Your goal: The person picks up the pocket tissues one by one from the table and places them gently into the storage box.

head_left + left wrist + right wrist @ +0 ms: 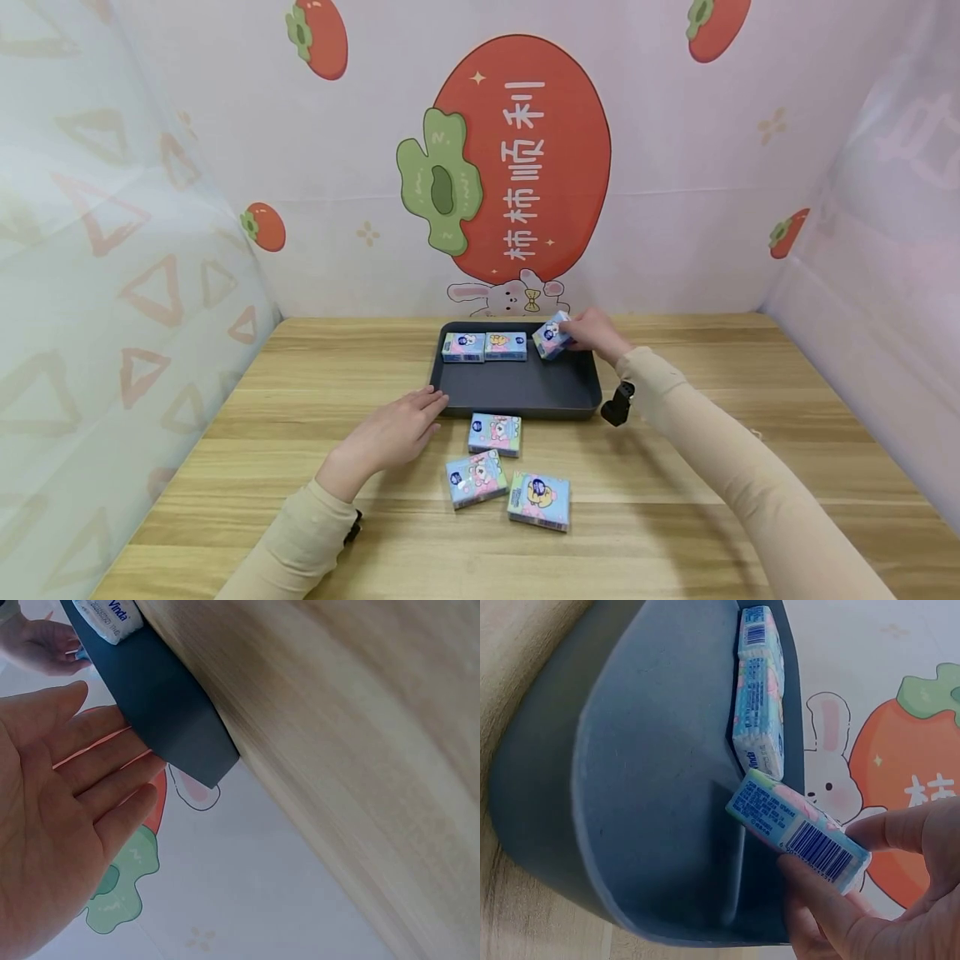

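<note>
My right hand [597,335] pinches a small blue tissue pack [799,831] by one end, tilted, over the far right corner of a dark grey tray [517,387]. Along the tray's back wall lie two more tissue packs, a left one [463,347] and a right one [506,346], end to end. My left hand [397,427] has its fingers straight, fingertips at the tray's near left corner; the left wrist view shows its bare palm [45,817] beside the tray wall.
Three tissue packs lie on the wooden table [337,367] in front of the tray: one close to its near edge [495,434], one lower left [477,479] and one lower right [539,501]. A printed backdrop [337,150] stands behind the table.
</note>
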A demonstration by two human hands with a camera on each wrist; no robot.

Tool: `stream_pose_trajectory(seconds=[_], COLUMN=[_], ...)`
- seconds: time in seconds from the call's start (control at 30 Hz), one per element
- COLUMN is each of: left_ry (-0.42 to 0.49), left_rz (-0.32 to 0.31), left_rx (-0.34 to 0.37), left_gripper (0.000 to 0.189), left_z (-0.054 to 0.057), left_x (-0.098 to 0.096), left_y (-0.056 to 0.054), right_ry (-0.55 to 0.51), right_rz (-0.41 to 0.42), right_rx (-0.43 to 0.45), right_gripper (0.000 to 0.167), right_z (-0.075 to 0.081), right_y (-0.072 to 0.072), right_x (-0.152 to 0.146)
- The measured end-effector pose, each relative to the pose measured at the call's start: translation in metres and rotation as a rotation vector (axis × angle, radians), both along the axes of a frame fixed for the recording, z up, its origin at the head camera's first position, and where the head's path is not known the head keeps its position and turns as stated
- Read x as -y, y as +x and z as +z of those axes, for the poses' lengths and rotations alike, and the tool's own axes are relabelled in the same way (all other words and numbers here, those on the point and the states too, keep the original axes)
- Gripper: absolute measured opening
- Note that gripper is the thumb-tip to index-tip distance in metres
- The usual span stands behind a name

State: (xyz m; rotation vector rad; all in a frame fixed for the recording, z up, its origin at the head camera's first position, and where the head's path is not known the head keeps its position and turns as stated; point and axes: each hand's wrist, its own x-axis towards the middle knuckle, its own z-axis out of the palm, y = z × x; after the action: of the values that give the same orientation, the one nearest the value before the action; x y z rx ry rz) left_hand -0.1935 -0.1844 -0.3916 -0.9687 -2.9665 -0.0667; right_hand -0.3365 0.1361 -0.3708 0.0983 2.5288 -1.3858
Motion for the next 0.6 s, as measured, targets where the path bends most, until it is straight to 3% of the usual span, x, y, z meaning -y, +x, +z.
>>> stream_pose_trajectory(seconds=[0.3,0.6], left_ry=[0.008,0.006], left_rz=[-0.003,-0.005], left_rx=[0.002,0.007], left_gripper=[0.042,0.042], left_z=[0.0014,0.0016], left_x=[-0.0006,-0.0009], left_y=[0.0009,0.0011], right_ry=[-0.020,0.031], right_rz=[-0.016,-0.021], right_rx=[0.008,-0.012], right_gripper=[0.033,0.028], right_z=[-0.0042,-0.0073], right_y=[-0.0035,-0.0038], right_x=[0.0018,0.0022])
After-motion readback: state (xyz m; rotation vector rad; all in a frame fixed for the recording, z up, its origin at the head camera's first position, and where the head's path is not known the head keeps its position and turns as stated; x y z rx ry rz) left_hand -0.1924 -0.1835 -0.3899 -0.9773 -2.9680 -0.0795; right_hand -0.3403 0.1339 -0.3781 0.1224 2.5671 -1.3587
